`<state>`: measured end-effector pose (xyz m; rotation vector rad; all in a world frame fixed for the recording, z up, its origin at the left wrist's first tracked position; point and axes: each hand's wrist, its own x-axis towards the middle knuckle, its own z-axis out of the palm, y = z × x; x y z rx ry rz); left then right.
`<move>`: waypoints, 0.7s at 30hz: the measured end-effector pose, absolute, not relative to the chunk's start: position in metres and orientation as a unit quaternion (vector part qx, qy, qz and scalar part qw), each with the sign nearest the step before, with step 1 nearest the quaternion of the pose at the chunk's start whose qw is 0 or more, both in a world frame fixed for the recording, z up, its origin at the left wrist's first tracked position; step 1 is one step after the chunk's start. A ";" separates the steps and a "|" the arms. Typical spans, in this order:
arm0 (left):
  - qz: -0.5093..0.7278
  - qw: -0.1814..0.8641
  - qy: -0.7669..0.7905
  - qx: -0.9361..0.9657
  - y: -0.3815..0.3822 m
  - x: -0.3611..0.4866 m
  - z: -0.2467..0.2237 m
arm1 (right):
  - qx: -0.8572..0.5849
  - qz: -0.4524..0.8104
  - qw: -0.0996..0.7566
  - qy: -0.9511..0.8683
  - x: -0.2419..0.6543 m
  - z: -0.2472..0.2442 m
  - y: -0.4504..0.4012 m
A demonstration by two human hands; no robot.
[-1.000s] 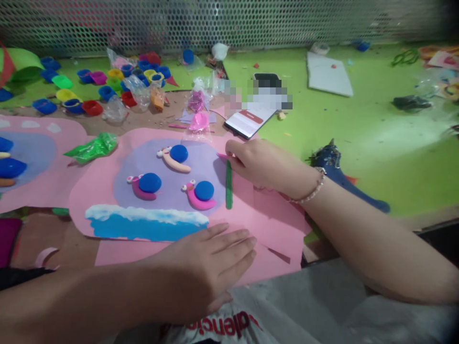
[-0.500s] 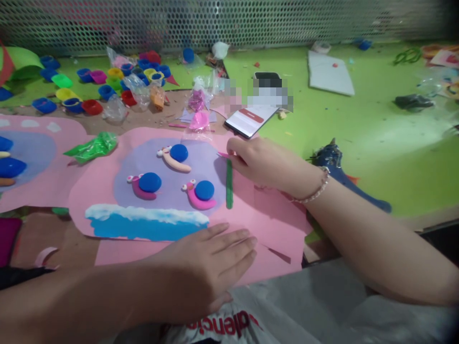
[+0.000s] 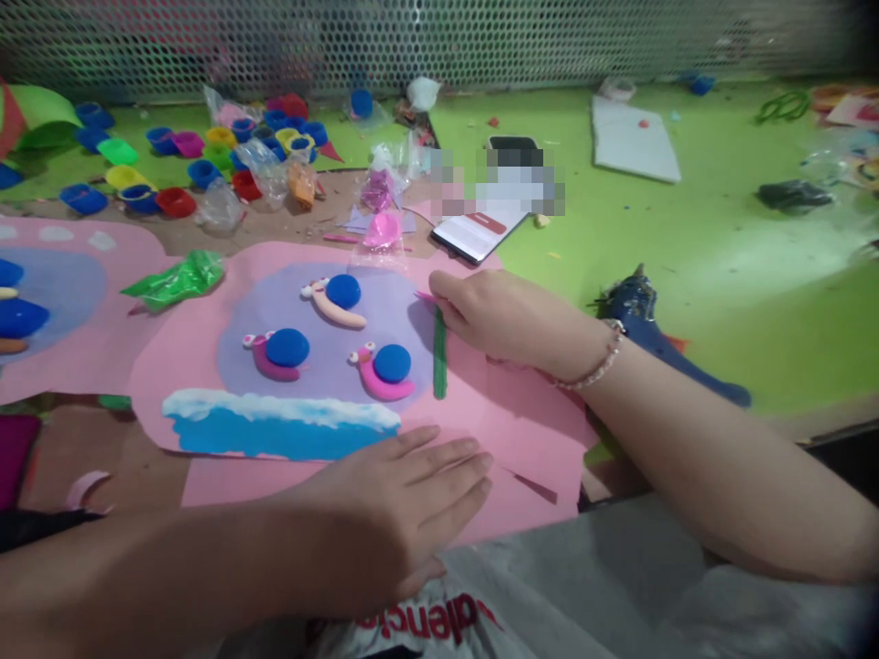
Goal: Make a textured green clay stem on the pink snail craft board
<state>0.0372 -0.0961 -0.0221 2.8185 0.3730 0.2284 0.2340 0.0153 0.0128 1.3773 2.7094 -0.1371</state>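
Note:
My right hand (image 3: 487, 311) is closed, with thumb and fingers pinched together at the top of a green strip of modelling clay (image 3: 440, 361). A small pink pointed piece (image 3: 424, 297) pokes out from under the fingertips; the rest of it is hidden. My left hand (image 3: 418, 485) lies flat with fingers outstretched on the pink foam sheet (image 3: 528, 421). On the sheet's lilac oval (image 3: 251, 307) are three clay snails with blue shells: a peach one (image 3: 336, 307), a purple one (image 3: 278, 355) and a bright pink one (image 3: 385, 371). Below them runs a blue-and-white clay band (image 3: 275, 430).
A blue glue gun (image 3: 642, 316) lies right of my right wrist. Beyond the sheet are a phone (image 3: 473, 236), clay in plastic bags and several coloured tubs (image 3: 175, 201). A green clay bag (image 3: 182, 279) rests on the sheet's left edge. A perforated metal panel (image 3: 439, 46) stands behind.
My right hand has shifted very slightly left and down over the top of the green strip. My left hand stays where it was.

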 end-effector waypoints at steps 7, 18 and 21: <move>0.063 0.133 0.120 0.982 -0.095 0.036 -0.020 | 0.445 -0.035 0.067 0.892 0.234 0.012 0.014; 0.059 0.141 0.115 0.982 -0.092 0.038 -0.015 | 0.483 -0.147 0.000 0.863 0.234 0.025 0.017; 0.065 0.138 0.115 0.982 -0.092 0.037 -0.015 | 0.509 -0.139 -0.024 0.849 0.236 0.028 0.017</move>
